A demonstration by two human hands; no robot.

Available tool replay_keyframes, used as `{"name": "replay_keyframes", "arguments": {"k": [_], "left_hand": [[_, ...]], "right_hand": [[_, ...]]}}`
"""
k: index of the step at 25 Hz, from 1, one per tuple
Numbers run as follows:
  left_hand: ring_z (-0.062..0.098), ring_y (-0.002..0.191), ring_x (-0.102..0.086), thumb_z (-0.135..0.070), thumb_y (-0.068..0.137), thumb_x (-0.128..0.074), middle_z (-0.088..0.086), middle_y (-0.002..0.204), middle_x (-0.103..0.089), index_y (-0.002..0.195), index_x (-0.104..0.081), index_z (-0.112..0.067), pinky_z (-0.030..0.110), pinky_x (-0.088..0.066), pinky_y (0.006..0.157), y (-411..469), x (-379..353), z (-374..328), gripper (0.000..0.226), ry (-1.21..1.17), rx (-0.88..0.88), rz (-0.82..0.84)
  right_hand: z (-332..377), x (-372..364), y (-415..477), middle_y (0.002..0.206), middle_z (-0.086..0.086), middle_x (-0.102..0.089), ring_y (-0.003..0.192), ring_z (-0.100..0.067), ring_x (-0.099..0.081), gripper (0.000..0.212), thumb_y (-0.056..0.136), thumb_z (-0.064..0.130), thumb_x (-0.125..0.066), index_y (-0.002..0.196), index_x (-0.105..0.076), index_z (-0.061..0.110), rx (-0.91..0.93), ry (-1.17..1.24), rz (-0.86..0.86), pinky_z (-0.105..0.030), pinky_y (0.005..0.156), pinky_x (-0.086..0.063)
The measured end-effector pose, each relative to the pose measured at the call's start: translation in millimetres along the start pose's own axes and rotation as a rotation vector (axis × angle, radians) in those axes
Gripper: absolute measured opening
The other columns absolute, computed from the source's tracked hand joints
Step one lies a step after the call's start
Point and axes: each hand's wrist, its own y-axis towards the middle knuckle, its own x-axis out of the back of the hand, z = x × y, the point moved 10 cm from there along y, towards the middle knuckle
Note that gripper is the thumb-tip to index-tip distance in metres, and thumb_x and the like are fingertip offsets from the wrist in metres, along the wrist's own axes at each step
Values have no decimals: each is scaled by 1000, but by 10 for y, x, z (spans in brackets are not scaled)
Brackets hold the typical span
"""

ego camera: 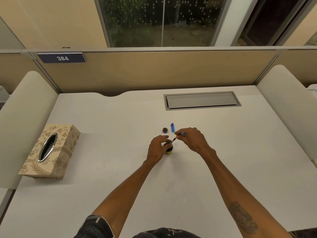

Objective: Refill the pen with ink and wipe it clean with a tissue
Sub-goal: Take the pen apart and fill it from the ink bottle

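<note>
Left hand (157, 148) curled around ink bottle (169, 149), right hand (193, 140) pinching pen (174, 139), tip seemingly down-left into bottle.

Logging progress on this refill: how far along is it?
Done: ink bottle open, its lid and a blue pen part set aside. In hand: left hand steadies the bottle, right hand holds the pen at its mouth. Left: wiping; tissue box untouched.

Soft, even, warm light brightens the white desk (103, 126), leaving faint shadows. Beyond the desk the window (163, 23) is dark; edges bow from wide-angle distortion.
</note>
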Motion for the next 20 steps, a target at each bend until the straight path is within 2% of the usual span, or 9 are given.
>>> {"name": "replay_keyframes", "arguments": {"k": [6, 10, 15, 20], "left_hand": [[15, 122, -55, -25, 85, -74, -3, 129, -67, 104, -78, -19, 23, -34, 99, 16, 5, -12, 20, 43, -13, -9], [16, 124, -53, -25, 87, -73, -1, 131, -66, 106, -78, -16, 23, -31, 100, 5, -3, -14, 22, 49, -8, -8], [16, 123, -54, -25, 85, -75, -2, 129, -67, 103, -79, -19, 27, -35, 101, 15, 8, -7, 20, 29, -8, -14], [15, 122, -55, -25, 84, -75, -2, 129, -67, 103, -79, -20, 24, -35, 96, 29, 11, -21, 20, 64, -19, -9]], "right_hand": [[79, 2, 3, 115, -5, -72, 99, -22, -66, 28, 94, 33, -63, 117, -71, 20, -4, -62, 4, -30, 85, -51], [41, 4, -5, 112, -7, -72, 97, -24, -66, 27, 93, 30, -65, 115, -71, 16, -28, -52, 11, -32, 88, -53], [30, -14, -19, 107, -9, -73, 93, -23, -67, 26, 93, 28, -65, 113, -71, 14, -38, -52, 22, -31, 86, -52], [31, -19, -27, 101, -9, -73, 88, -24, -67, 24, 96, 29, -61, 109, -71, 12, -53, -79, 3, -35, 85, -56]]}}
